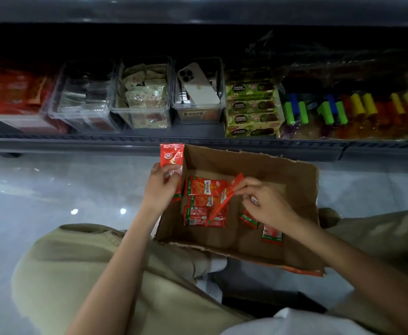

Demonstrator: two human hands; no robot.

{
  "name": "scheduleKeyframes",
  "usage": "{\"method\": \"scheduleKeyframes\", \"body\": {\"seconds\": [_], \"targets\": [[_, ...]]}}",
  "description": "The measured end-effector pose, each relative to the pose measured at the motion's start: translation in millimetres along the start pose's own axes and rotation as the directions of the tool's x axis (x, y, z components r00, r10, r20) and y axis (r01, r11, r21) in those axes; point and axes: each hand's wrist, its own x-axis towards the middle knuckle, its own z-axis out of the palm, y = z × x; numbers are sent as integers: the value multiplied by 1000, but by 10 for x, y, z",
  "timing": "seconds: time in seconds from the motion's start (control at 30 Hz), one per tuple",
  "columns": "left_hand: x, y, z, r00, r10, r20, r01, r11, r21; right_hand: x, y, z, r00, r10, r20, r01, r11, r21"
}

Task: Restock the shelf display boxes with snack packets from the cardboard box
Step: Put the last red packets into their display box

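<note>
1. What worries me first is the single red foil snack packet [226,197] in my right grip [265,201]. It is caught by one edge only and hangs tilted, edge-on. I judge that a quick pass across could let it twist loose and drop back.
2. The second risk is the small stack of red packets [171,159] in my left grip [160,187]. The glossy wrappers may slide apart when another is pushed in, because nothing squares the stack.
3. The right grip is nearly closed. Thumb and fingertips pinch the packet's edge, and the other fingers curl loosely. It hovers over the middle of the box.
4. The left grip is wrapped round the lower part of its stack. It holds the stack upright at the box's left wall, and the packets' tops stick out above the fingers.
5. The open brown cardboard box [294,180] with its torn rim sits on the glossy floor at the centre of the frame. Loose red packets [205,201] lie flat inside, left of the right grip. A few more lie by that wrist.
6. The dark shelf [149,141] runs across the upper frame and carries clear plastic display boxes [84,110]. One holds beige sachets [145,97], and the next holds a pale phone [198,88]. I cannot tell which box takes the red packets.
</note>
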Motion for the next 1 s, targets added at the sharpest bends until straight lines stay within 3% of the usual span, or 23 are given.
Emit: {"method": "scheduleKeyframes", "body": {"seconds": [0.13,0.23,0.37,0.43,0.5,0.63,0.7,0.77,0.87,0.93,1.0], "targets": [[-161,149,86,982,-42,184,59,994,-89,-270,-412,-311,991,-115,70,102,981,164],[-365,255,101,921,-29,389,110,976,-188,-423,-632,-411,981,-186,56,162,940,300],[-611,330,158,812,-38,583,263,914,-308,-467,-652,-464,973,-227,-35,227,927,300],[-691,358,201,793,5,610,251,909,-333,-460,-616,-506,979,-201,-42,205,940,274],[-767,388,246,787,60,614,180,930,-322,-466,-563,-567,984,-173,-45,179,952,249],[-894,507,311,845,82,528,136,923,-361,-503,-445,-678,987,-118,-106,127,988,85],[-949,608,352,880,116,460,78,921,-381,-520,-430,-709,988,-5,-152,14,998,56],[-1000,711,410,911,185,369,-27,918,-395,-529,-436,-709,972,176,-158,-139,965,223],[-1060,833,538,914,274,300,-129,896,-425,-538,-474,-733,958,287,-25,-215,769,602],[-1083,915,636,910,308,278,-185,901,-392,-558,-492,-732,970,239,-39,-152,725,672],[-1106,1032,735,899,361,249,-271,903,-333,-566,-496,-771,956,238,-171,-77,767,637]]}}
